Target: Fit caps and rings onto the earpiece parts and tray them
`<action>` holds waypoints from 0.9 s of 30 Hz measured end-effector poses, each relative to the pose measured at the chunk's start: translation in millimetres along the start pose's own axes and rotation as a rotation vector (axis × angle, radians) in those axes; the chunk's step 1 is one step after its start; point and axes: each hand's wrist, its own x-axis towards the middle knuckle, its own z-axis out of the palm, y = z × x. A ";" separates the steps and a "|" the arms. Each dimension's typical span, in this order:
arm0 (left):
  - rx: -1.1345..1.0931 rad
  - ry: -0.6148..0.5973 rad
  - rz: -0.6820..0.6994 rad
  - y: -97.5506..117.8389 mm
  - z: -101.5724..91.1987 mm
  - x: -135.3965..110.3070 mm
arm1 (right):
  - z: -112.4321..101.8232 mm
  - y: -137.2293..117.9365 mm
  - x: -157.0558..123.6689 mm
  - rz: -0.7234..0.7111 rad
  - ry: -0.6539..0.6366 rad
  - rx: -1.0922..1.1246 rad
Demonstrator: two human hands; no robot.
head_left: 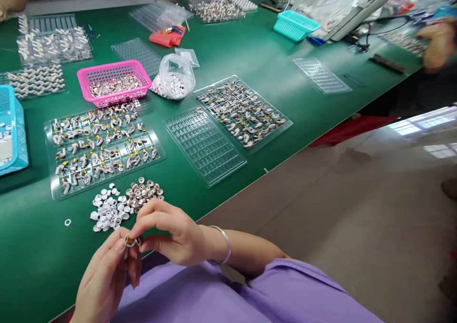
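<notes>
My left hand (103, 277) and my right hand (167, 232) meet at the near edge of the green table (250, 51), both pinching one small earbud part (130, 240) between thumb and fingertips. A silver bangle sits on my right wrist. Just beyond my hands lie a heap of small white caps (107, 211) and a heap of small metal rings (144, 193). Behind those is a clear tray (50, 170) filled with earbud shells.
An empty clear tray (204, 144) and another filled tray (243, 109) lie to the right. A pink basket (114, 82), a plastic bag of parts (174, 77), a blue basket (12, 132) and a teal basket (295, 24) stand further off. Other people's hands show at the far edge and right.
</notes>
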 end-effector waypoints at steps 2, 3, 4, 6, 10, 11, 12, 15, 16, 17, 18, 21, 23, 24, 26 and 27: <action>-0.002 -0.009 -0.014 -0.6 -0.1 -1.2 | -2.8 0.1 1.7 0.024 -0.012 -0.007; 0.002 -0.011 -0.021 -0.6 0.0 -1.8 | -3.8 0.0 2.6 0.030 -0.014 -0.017; 0.010 -0.013 -0.025 -0.4 0.3 -2.5 | -4.6 -0.4 3.5 0.032 -0.019 -0.030; 0.039 -0.015 -0.024 0.9 1.5 -4.1 | -5.9 -1.6 5.4 0.011 -0.025 -0.060; 0.145 0.020 0.056 5.2 3.5 -7.3 | -8.5 -4.1 8.4 -0.056 -0.078 -0.127; 0.174 0.034 0.088 6.1 3.4 -7.5 | -8.9 -4.3 8.7 -0.066 -0.098 -0.140; 0.195 0.051 0.120 6.7 3.0 -7.5 | -9.1 -4.4 8.7 -0.070 -0.112 -0.151; 0.237 0.110 0.181 7.3 0.6 -6.2 | -9.2 -4.3 7.8 -0.071 -0.082 -0.165; 0.256 0.121 0.192 7.1 -0.3 -5.6 | -9.2 -4.4 7.5 -0.071 -0.064 -0.162; 0.278 0.127 0.202 6.7 -1.2 -5.1 | -9.3 -4.6 7.2 -0.069 -0.054 -0.154; 0.296 0.131 0.212 6.3 -2.0 -4.6 | -9.4 -5.0 7.1 -0.067 -0.052 -0.143; 0.290 0.157 0.227 5.2 -4.1 -3.2 | -9.7 -6.6 7.2 -0.071 -0.038 -0.146; 0.267 0.166 0.224 5.0 -5.1 -2.1 | -9.2 -7.3 7.5 -0.103 0.004 -0.193; 0.262 0.165 0.220 5.1 -5.3 -1.6 | -8.7 -7.2 7.6 -0.132 0.022 -0.217; 0.272 0.164 0.217 5.7 -5.4 -0.8 | -7.0 -6.4 7.7 -0.207 0.026 -0.255; 0.284 0.168 0.221 6.2 -5.3 -0.5 | -6.2 -5.8 7.8 -0.240 0.015 -0.277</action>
